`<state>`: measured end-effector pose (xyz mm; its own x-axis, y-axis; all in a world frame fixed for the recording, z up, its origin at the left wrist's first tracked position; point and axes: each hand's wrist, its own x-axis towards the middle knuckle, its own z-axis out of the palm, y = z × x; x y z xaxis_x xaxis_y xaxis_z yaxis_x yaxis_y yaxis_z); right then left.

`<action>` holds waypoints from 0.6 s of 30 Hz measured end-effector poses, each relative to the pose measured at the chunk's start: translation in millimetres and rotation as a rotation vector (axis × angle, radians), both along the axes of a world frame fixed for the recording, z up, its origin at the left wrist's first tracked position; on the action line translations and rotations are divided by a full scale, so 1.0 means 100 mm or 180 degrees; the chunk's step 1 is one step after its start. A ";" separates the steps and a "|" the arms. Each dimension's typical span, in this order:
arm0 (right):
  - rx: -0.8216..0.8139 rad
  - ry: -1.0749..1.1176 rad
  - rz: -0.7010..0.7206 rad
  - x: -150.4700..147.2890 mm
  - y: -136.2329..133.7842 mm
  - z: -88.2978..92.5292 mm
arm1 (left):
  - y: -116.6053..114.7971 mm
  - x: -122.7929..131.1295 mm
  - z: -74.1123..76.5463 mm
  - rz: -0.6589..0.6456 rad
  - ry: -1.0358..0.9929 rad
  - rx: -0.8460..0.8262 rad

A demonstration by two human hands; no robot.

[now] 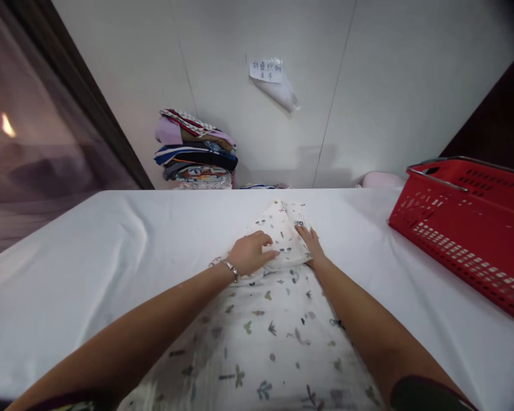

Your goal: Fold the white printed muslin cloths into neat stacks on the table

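A white cloth (278,337) printed with small plants and animals lies along the white-covered table, its near end reaching the bottom of the view. The far part is folded over on itself into an uneven, pointed flap (274,220). On the left side of this flap rests my left hand (252,252), thumb and forefinger apart and bent; its other fingers are partly hidden. A silver bracelet (230,269) circles that wrist. My right hand (312,244) lies against the flap's right edge with fingers stretched out, pressing on the fabric.
To the right stands a red plastic basket (466,228) with metal handles. Behind the table's far edge rises a stack of folded clothes (197,151), with a pink item (382,180) farther right. A handwritten paper sign (266,71) hangs on the wall. Sheer curtain (47,125) borders the left.
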<state>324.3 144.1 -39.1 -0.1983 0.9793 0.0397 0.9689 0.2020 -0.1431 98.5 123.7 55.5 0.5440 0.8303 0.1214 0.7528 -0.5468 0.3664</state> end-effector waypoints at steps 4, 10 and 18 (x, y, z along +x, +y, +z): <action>0.0002 -0.0152 -0.0008 0.01 0.03 -0.02 | -0.24 0.39 -0.11 -0.0424 0.0353 0.0556; 0.0169 0.0005 -0.0007 -0.04 0.00 0.02 | -0.20 0.65 -0.22 -0.0180 0.0465 0.0431; 0.0249 0.0138 -0.0220 -0.13 -0.01 0.05 | 1.25 -0.48 0.39 0.2090 -0.0664 -0.0280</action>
<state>311.3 143.2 -33.7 -0.1270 0.9842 0.1237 0.9741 0.1472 -0.1715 50.6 249.2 94.9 -0.1016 0.9911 0.0862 0.8267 0.0360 0.5615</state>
